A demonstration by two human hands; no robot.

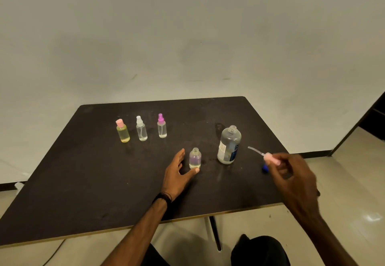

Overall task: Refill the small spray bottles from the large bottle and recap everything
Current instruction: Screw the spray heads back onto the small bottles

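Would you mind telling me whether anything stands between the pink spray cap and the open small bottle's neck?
Nothing visible does: the right hand holds the pink spray cap right of the large clear bottle, above the table; the uncapped small clear bottle has an open neck.

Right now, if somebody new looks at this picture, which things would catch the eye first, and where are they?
The right hand holds a pink spray pump with its tube in the air, right of the open large bottle. The left hand lies open beside an uncapped small bottle at the table's middle. Three capped small bottles stand in a row at the back left.
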